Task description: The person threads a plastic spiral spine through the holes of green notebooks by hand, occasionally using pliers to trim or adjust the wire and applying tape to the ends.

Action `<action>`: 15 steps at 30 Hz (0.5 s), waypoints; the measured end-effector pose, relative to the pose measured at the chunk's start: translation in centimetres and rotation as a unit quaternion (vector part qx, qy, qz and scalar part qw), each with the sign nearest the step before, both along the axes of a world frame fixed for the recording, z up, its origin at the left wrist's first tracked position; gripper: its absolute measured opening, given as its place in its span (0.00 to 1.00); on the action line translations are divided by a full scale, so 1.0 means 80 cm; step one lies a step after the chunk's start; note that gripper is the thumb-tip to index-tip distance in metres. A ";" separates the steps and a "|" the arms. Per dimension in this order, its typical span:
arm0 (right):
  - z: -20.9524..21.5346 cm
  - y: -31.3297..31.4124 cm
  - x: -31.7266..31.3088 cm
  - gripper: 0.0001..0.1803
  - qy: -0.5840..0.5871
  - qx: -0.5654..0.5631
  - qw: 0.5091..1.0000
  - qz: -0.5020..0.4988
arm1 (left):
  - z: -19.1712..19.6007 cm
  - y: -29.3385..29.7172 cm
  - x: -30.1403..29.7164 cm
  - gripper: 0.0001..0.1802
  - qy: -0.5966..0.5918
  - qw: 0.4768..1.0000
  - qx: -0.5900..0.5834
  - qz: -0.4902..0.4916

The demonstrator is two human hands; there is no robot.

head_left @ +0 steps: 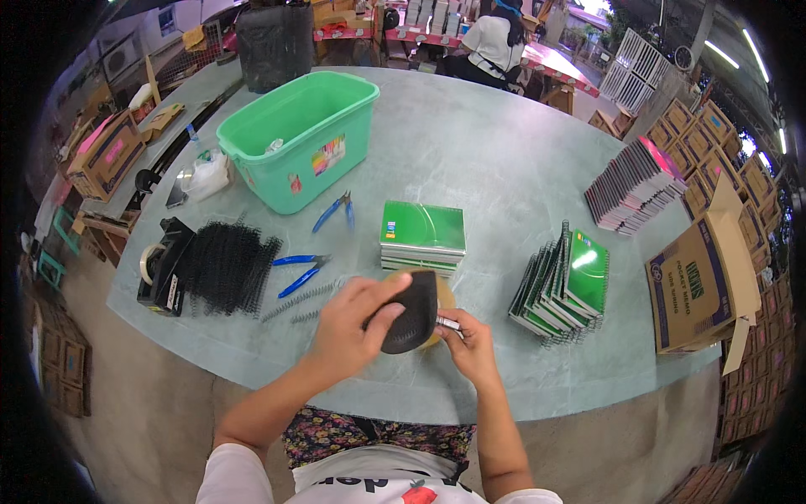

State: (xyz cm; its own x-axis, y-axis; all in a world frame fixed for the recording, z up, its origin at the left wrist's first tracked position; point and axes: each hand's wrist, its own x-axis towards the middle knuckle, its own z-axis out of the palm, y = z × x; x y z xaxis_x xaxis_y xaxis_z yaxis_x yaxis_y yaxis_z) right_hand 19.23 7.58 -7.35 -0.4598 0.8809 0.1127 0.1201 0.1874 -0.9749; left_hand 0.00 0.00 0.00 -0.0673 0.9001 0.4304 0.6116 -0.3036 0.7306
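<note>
My left hand [357,323] is closed around a black, round-ended flat piece [411,317], held tilted above the table's near side. A tan rounded edge [447,296] shows behind that piece; whether the two are joined I cannot tell. My right hand [470,349] pinches a small, pale, rod-like thing [448,322] against its right side. Just beyond my hands is a stack of green-covered notebooks [422,225]. Loose wire spirals [300,301] lie left of my left hand, near blue-handled pliers [300,273].
A green tub [294,181] stands at the back left, with a second pair of pliers [336,210] before it. Black spiral coils [227,265] and a tape dispenser [164,269] sit left. Right are spiral notebooks [567,290], another notebook stack [634,185] and an open carton [697,281].
</note>
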 end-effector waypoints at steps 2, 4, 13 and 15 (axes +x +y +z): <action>-0.010 -0.003 -0.003 0.15 0.004 -0.023 0.999 -0.027 | -0.004 -0.003 0.002 0.19 0.006 0.994 -0.102 -0.050; -0.005 0.006 0.002 0.13 0.022 -0.016 1.000 -0.005 | -0.033 -0.015 0.000 0.18 0.032 0.982 -0.138 -0.124; 0.000 0.000 -0.016 0.12 0.095 0.043 0.994 -0.015 | -0.055 -0.034 -0.032 0.16 0.215 0.975 -0.049 0.004; -0.003 -0.001 -0.017 0.11 0.144 0.015 0.989 -0.010 | -0.027 -0.015 -0.015 0.15 0.220 0.974 0.047 0.015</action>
State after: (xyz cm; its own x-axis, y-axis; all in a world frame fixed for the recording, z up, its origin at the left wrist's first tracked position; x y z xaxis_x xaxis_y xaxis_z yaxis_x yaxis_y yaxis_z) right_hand 17.89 7.52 -7.55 -0.3873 0.8840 0.2619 -0.1577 0.2164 -0.9635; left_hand -1.22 -1.17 -2.19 0.1161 0.8553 0.5049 0.8691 -0.3335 0.3652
